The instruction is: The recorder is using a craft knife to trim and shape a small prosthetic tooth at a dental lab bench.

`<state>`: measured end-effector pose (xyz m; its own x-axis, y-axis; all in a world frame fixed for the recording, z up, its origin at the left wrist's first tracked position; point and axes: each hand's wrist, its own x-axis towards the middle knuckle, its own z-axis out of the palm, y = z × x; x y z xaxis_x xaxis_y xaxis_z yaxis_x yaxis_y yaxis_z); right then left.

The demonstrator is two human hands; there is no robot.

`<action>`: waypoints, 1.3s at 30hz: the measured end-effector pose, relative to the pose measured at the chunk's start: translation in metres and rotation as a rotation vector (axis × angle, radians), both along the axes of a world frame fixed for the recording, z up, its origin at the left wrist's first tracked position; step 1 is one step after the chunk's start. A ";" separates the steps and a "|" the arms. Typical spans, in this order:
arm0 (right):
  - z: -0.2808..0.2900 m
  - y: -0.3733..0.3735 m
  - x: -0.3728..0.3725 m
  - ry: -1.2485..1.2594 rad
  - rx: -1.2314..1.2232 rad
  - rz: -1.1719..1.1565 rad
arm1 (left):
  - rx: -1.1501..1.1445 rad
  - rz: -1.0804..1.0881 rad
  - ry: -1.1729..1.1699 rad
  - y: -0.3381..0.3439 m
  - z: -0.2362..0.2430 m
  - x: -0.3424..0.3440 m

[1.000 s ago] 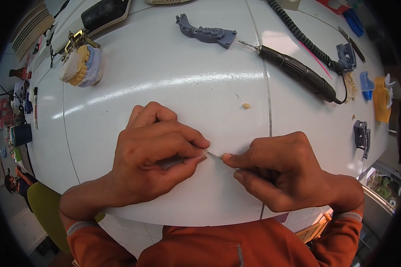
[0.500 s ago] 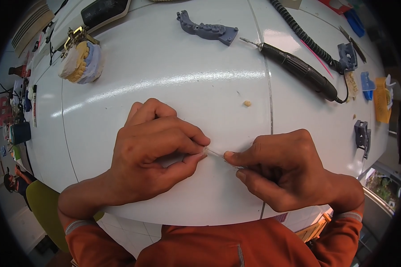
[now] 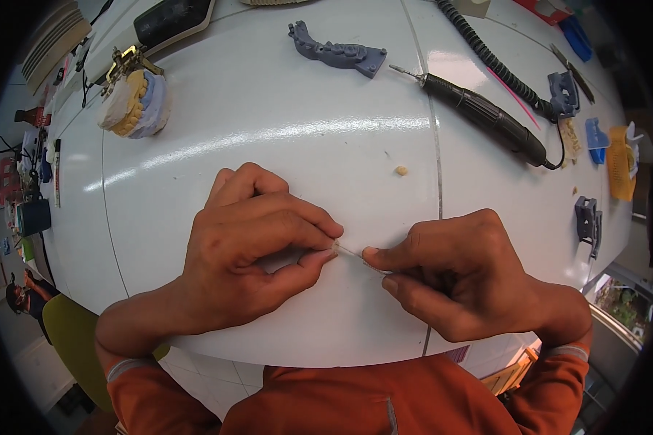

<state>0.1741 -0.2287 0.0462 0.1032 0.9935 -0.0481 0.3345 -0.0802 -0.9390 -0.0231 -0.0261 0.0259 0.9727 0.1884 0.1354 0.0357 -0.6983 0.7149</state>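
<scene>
Thumb and fingertips of my left hand (image 3: 257, 250) pinch a tiny pale piece (image 3: 334, 247), mostly hidden by the fingers. Between thumb and forefinger, my right hand (image 3: 453, 275) grips a thin metal hand instrument (image 3: 355, 254) whose tip meets that piece; most of its shaft is covered by my fingers. Both hands hover over the white table (image 3: 290, 156) near its front edge. A small yellowish tooth-like bit (image 3: 402, 171) lies beyond my right hand.
A grey dental arch model (image 3: 337, 54) and a black rotary handpiece (image 3: 486, 119) with a coiled cord lie at the back. Plaster jaw models on an articulator (image 3: 134, 101) stand back left. Grey model parts (image 3: 589, 227) and a yellow piece (image 3: 621, 163) sit at right.
The right hand has shifted very slightly left, toward the left hand, with the instrument. The left hand stays nearly still, keeping its pinch.
</scene>
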 end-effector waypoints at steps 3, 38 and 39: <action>-0.004 -0.001 0.001 0.028 0.010 -0.001 | 0.000 0.000 0.003 0.000 0.000 0.000; -0.021 0.001 0.025 0.666 0.191 -0.122 | 0.038 -0.019 -0.058 0.005 -0.006 -0.003; -0.024 0.000 0.027 0.593 0.221 -0.107 | 0.038 -0.017 -0.070 0.005 -0.006 -0.003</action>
<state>0.2007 -0.2290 0.0220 0.2217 0.9720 0.0776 -0.2460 0.1327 -0.9601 -0.0264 -0.0214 0.0195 0.9638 0.1650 0.2094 -0.0254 -0.7250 0.6883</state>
